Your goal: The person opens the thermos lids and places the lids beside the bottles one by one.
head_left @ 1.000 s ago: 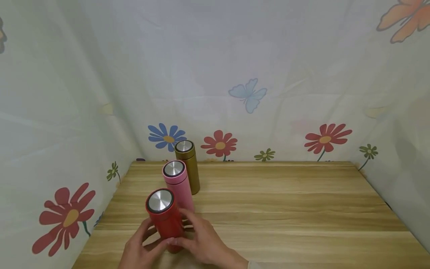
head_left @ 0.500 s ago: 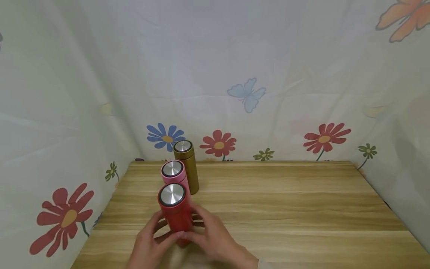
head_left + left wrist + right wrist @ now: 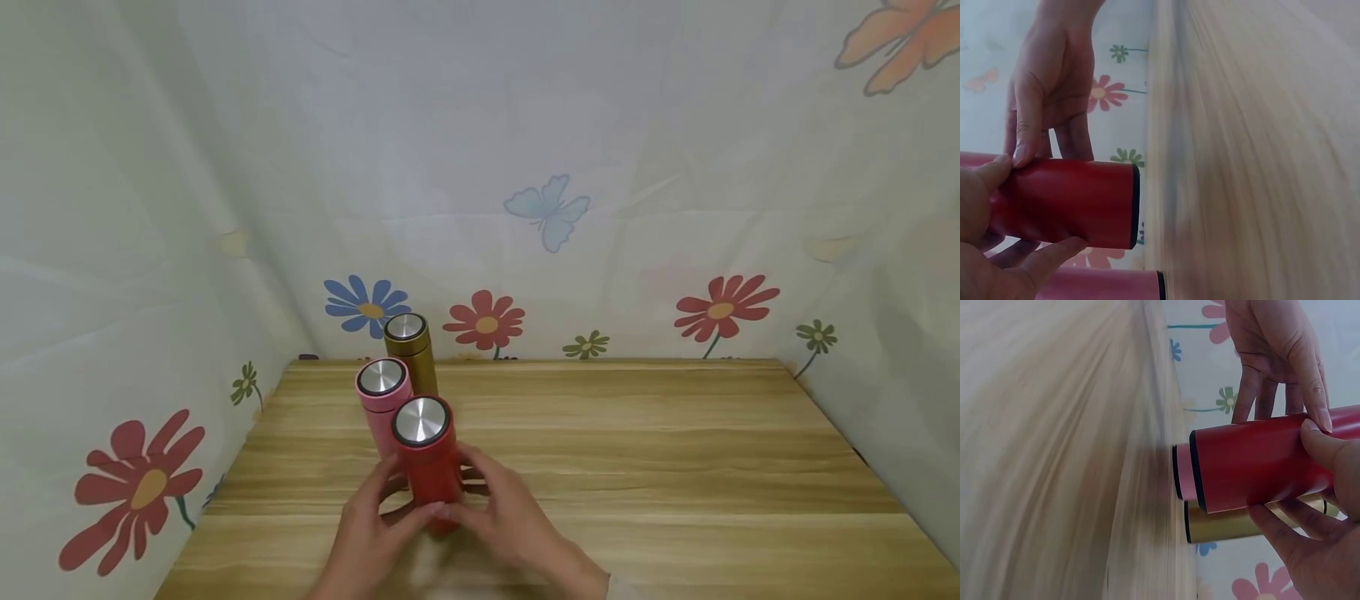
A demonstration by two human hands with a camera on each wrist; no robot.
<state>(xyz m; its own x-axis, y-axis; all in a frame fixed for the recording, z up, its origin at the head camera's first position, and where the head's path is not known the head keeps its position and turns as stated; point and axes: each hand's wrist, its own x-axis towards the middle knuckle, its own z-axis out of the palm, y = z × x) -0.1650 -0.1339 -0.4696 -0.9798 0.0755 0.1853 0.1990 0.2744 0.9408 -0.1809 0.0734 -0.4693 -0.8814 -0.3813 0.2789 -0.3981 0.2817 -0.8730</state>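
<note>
Both my hands hold a red thermos bottle (image 3: 431, 479) upright, its steel-topped lid facing up. My left hand (image 3: 367, 521) grips its left side and my right hand (image 3: 517, 517) its right side, with the thumbs meeting at the front. Seen from the right wrist, the black base of the red bottle (image 3: 1254, 465) appears a little above the table. Behind it to the left stands a pink thermos bottle (image 3: 381, 417), partly covered by the red one. Farther back is a gold thermos bottle (image 3: 422, 371), its lower part hidden.
The wood-grain table (image 3: 637, 467) stretches to the right of the bottles. A flower-printed cloth (image 3: 637, 208) hangs along its back and both sides.
My two hands have carried the red bottle to the right and slightly away from me. It now covers part of the gold bottle too. The pink and gold bottles stay put.
</note>
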